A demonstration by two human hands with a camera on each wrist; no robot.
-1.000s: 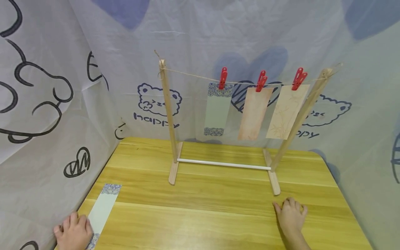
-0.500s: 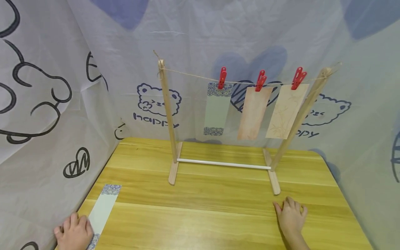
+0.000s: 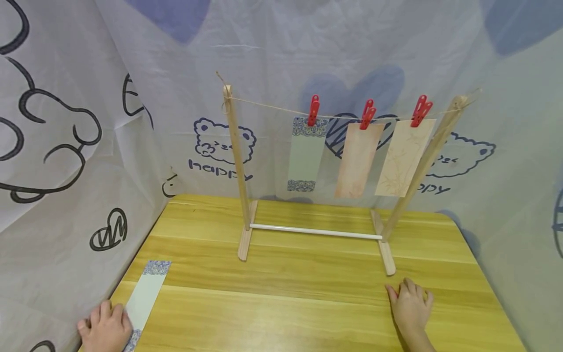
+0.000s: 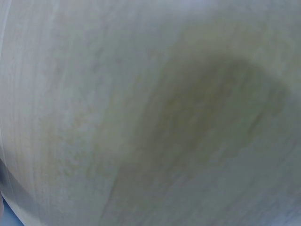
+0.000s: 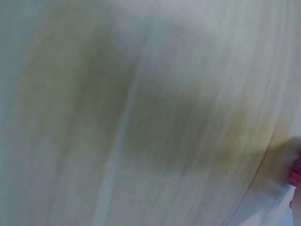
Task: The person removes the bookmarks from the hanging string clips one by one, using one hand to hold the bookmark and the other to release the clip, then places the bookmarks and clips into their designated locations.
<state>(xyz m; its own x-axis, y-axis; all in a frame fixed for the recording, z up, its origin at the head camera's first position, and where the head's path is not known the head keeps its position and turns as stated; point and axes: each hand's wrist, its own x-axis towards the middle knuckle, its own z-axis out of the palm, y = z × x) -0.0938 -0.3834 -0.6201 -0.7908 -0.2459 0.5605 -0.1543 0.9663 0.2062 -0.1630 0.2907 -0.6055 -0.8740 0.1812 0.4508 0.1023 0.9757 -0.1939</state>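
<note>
Resting on the table (image 3: 272, 274) at the far left is your left hand (image 3: 105, 328), its fingers loose and a little bent. Just beside it lies a paper strip (image 3: 142, 303), pale with blue lace at both ends. I can't tell if your hand covers a bit of its edge. Next stands the left post (image 3: 236, 156), made of wood, and a string (image 3: 268, 105) runs from its top. First on the string, the left clip (image 3: 313, 111), a red one, holds a pale green paper (image 3: 305, 156) with blue ends. Then the middle clip (image 3: 367, 115) holds a pink paper (image 3: 358, 161). After that the last clip (image 3: 421, 111) holds a cream paper (image 3: 403, 161), near the right post (image 3: 422, 166). Low down, a white rod (image 3: 314, 231) joins both posts. Your right hand (image 3: 410, 313) rests on the table near the right post's foot (image 3: 387, 258). Your right wrist view shows a red thing (image 5: 296, 175) by a fingertip (image 5: 297, 207); I can't tell if your fingers pinch it.
</note>
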